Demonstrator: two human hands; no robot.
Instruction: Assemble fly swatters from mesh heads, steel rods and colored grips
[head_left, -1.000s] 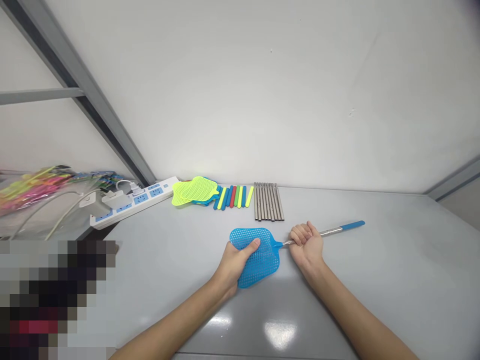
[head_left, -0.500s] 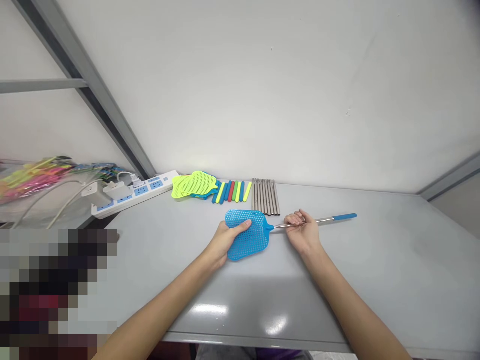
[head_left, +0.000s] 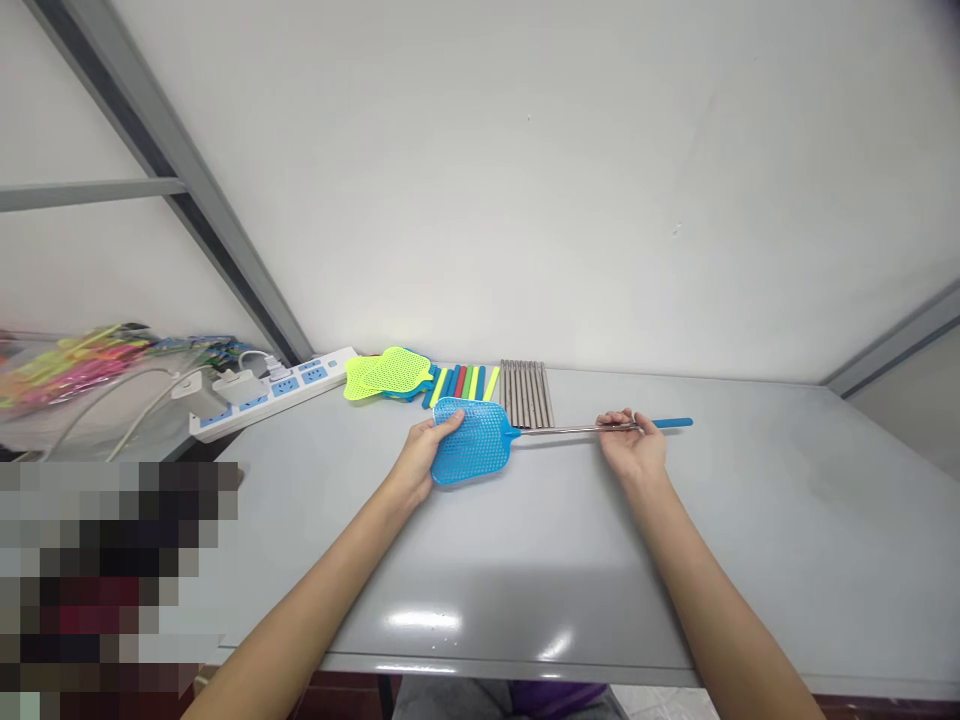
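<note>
A fly swatter (head_left: 474,445) with a blue perforated head, a thin metal rod and a blue grip lies across between my hands, above the table. My left hand (head_left: 422,452) pinches the left edge of its head, thumb on top and the other fingers behind. Around the rod, close to the blue grip at the right, the fingers of my right hand (head_left: 634,440) are curled, palm up. Beyond the swatter are a row of coloured handle tubes (head_left: 459,384) and several metal rods (head_left: 526,393) laid side by side. Left of them sits a stack of yellow and blue swatter heads (head_left: 390,373).
A white power strip (head_left: 274,393) with plugs and cables lies at the table's left edge. Behind it are bags of colourful items (head_left: 75,365). The grey table (head_left: 787,520) meets a white wall (head_left: 562,200) at the back. A blurred-out patch covers the lower left.
The swatter has shifted left and slightly away from me with my left hand. My right hand has slid right along the rod towards the blue grip, leaving more of the rod showing.
</note>
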